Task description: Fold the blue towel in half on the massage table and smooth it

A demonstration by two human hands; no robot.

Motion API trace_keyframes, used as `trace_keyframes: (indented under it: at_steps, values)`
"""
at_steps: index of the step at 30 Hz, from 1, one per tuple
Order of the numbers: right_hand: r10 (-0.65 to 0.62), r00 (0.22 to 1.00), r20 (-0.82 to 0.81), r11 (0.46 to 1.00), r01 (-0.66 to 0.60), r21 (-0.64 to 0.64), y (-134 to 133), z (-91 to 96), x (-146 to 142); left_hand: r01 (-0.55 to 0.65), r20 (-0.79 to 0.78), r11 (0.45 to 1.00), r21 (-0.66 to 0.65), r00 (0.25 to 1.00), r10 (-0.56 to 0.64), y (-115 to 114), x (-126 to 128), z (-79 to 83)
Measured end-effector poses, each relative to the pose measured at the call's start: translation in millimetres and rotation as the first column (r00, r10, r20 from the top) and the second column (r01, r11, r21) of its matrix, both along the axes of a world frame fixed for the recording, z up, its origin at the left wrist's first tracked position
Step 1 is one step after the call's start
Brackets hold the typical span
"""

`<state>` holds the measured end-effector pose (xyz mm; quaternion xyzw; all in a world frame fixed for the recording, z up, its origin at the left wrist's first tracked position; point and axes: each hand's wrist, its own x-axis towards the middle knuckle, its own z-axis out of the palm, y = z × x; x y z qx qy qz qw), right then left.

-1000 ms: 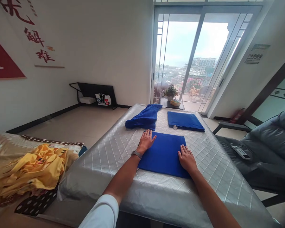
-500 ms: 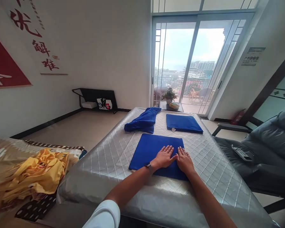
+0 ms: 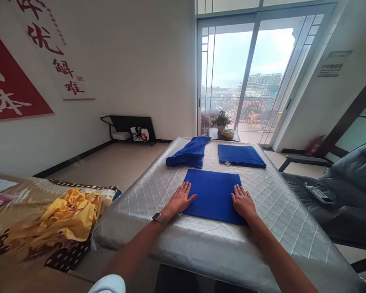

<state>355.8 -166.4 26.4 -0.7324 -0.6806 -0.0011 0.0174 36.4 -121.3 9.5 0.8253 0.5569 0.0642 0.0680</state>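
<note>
A folded blue cloth (image 3: pixel 212 194) lies flat near the front of the silver quilted table (image 3: pixel 158 191). My left hand (image 3: pixel 179 199) rests flat on the cloth's left edge, fingers stretched out, with a watch on the wrist. My right hand (image 3: pixel 242 201) lies flat on the cloth's right edge, fingers spread. Farther back sits a second neatly folded blue cloth (image 3: pixel 240 155) on the right and a crumpled blue cloth (image 3: pixel 189 152) on the left.
A yellow garment (image 3: pixel 64 217) lies heaped on a patterned surface at the left. A grey recliner (image 3: pixel 344 191) with a remote on it stands to the right. Beyond the table are a small plant table (image 3: pixel 223 129) and glass balcony doors.
My left hand slid from the middle of the cloth, beside my right hand, out to its left edge. My right hand stayed near the right edge.
</note>
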Motion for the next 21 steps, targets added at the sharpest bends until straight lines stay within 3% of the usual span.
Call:
trace_keyframes:
  at_steps: [4, 7, 10, 13, 16, 18, 21]
  values:
    - [0.070, 0.998, -0.008, 0.998, -0.070, 0.001, -34.2, -3.4, -2.5, -0.003, -0.014, 1.000, 0.031, 1.000, 0.003, -1.3, 4.2, 4.4]
    - [0.083, 0.996, -0.039, 0.996, -0.084, -0.040, -56.2, -12.9, -1.7, 0.016, 0.005, 0.997, 0.080, 1.000, -0.017, -8.5, 23.8, 10.7]
    - [0.072, 0.995, -0.068, 0.997, -0.075, -0.033, -64.5, -18.6, -0.7, 0.184, 0.039, 0.979, 0.086, 0.981, -0.188, -22.7, 69.6, 18.4]
    - [0.088, 0.995, -0.056, 0.996, -0.089, -0.020, -64.9, -18.4, -1.1, 0.383, 0.065, 0.921, 0.073, 0.920, -0.387, -37.5, 127.3, 23.0]
    - [0.098, 0.995, -0.016, 0.994, -0.099, -0.042, -64.9, -15.6, -2.7, 0.464, 0.089, 0.884, 0.063, 0.879, -0.468, -45.9, 167.0, 20.8]
    - [0.080, 0.997, -0.016, 0.995, -0.081, -0.051, -65.6, -13.6, -4.0, 0.471, 0.101, 0.881, 0.047, 0.875, -0.474, -47.4, 174.0, 17.0]
    - [0.060, 0.997, -0.047, 0.996, -0.062, -0.063, -67.0, -10.7, -6.1, 0.441, 0.118, 0.897, 0.009, 0.891, -0.439, -46.0, 155.0, 13.5]
